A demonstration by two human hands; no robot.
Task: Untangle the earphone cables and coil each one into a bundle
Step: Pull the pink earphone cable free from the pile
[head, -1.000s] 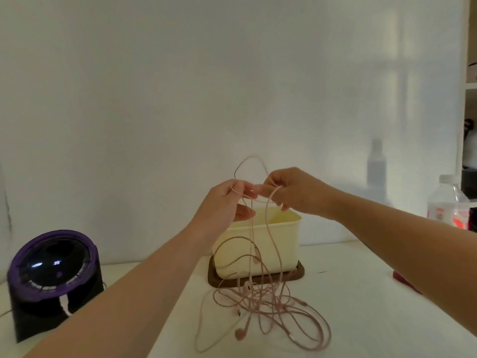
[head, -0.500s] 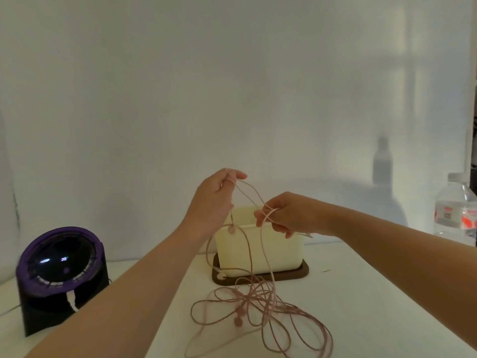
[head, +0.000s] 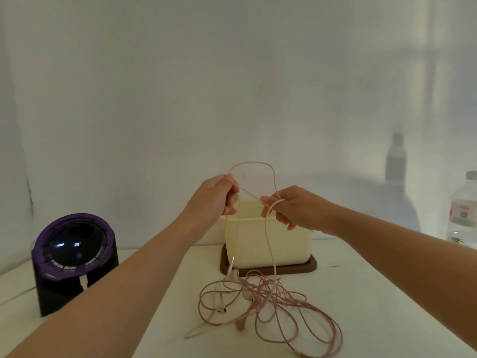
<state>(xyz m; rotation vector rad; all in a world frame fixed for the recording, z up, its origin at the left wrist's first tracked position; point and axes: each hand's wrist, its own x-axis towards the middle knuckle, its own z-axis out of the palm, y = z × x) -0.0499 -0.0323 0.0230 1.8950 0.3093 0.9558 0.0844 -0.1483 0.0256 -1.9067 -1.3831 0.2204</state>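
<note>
Pink earphone cables [head: 260, 303] lie in a loose tangle on the white counter [head: 374, 306], nearest the camera, w/ several earbuds mixed in. Just behind the tangle is a cream box [head: 271, 246] on a brown base [head: 294, 270]. At left, well apart from the cables, stands a black device [head: 72, 254] w/ a purple ring. At the far right edge is a clear water bottle [head: 464, 210], its shadow on the wall [head: 232, 86].

Both hands are raised in front of the box & hide part of its top rim. The left hand [head: 214, 200] pinches a strand btwn thumb & fingers. The right hand [head: 294, 210], slightly lower, pinches strands too. A loop arches above & btwn them, and strands hang from each hand down to the tangle.
</note>
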